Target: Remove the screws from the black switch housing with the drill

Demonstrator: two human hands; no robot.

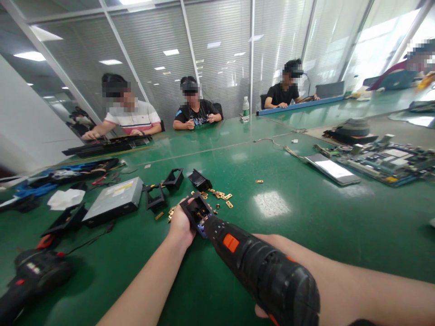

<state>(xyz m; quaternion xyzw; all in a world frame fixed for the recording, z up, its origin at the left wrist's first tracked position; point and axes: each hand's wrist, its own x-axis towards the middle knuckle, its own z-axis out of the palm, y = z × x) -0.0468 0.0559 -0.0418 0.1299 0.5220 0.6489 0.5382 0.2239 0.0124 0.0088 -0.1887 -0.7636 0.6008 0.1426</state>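
My left hand (182, 224) grips a black rectangular plastic housing (190, 209) just above the table, with brass-coloured and blue parts showing inside. In my right hand (282, 246) is a black cordless screwdriver (258, 262) with an orange switch. Its front end reaches to the housing; the bit's tip is too small to make out. Most of my right hand's fingers are hidden behind the tool's body. Small brass plates (220, 195) lie scattered beyond the housing, and a few more are beside my left hand. Similar black frames (155, 198) stand near them.
A silver disc drive (115, 199) and a white tissue (66, 199) lie to the left. A second power tool (37, 271) rests at the near left. On the right are a flat device (331, 168) and a circuit board (394, 158). Several people sit around the green table (217, 149).
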